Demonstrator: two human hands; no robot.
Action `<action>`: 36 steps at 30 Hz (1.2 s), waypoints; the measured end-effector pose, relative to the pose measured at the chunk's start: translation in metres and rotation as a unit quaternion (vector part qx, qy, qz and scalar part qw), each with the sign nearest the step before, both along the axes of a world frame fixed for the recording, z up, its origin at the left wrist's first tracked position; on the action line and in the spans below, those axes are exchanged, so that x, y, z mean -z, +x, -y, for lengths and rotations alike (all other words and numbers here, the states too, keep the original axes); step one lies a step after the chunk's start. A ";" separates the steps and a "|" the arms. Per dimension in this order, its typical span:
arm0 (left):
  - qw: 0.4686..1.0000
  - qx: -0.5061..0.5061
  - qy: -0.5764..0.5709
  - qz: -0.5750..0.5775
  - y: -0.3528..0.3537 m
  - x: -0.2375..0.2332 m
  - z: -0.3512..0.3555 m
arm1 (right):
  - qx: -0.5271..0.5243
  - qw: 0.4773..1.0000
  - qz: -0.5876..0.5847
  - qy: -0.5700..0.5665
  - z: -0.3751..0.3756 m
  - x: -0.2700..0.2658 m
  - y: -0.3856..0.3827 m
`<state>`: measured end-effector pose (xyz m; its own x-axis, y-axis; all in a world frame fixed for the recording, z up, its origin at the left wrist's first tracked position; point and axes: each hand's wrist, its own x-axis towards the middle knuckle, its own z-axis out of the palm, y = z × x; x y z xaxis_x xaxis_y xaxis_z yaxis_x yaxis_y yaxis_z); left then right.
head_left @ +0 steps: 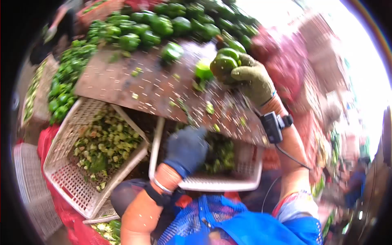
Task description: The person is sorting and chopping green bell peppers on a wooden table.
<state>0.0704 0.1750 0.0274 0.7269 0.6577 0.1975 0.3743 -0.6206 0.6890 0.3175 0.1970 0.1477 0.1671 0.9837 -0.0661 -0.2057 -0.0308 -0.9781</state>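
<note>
My right hand (255, 79), in an olive glove, grips a green bell pepper (224, 63) above the far right part of a brown board (122, 83). Just below that pepper, a cut light-green pepper piece (203, 70) lies on the board. My left hand (185, 149), in a dark blue glove, is curled and blurred over a white crate (222, 185) at the board's near edge. A thin dark streak shows just above its knuckles; what the fingers hold is hidden. Inside this crate are dark green pieces (220, 157). Another whole pepper (171, 52) rests on the board.
Many green peppers (163, 26) are heaped along the board's far side and left. A second white crate (67, 163) holds pale green trimmings (106, 141). Seeds and scraps litter the board. A pink mesh sack (281, 61) stands at the right. Another person (356, 183) is at far right.
</note>
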 end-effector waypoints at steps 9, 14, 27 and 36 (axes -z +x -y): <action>0.999 0.037 -0.008 0.001 -0.009 0.003 0.017 | 0.206 0.786 0.395 -0.430 0.385 -0.064 0.093; 0.999 0.036 -0.013 -0.012 -0.007 -0.006 0.022 | 0.082 0.512 0.682 -0.516 0.558 -0.008 0.132; 0.998 -0.030 -0.050 -0.011 0.017 -0.014 -0.009 | -0.008 0.603 0.795 0.064 -0.021 0.039 0.012; 0.841 -0.203 -0.363 0.347 0.023 0.010 -0.052 | -0.010 0.760 0.640 0.115 -0.037 0.107 0.011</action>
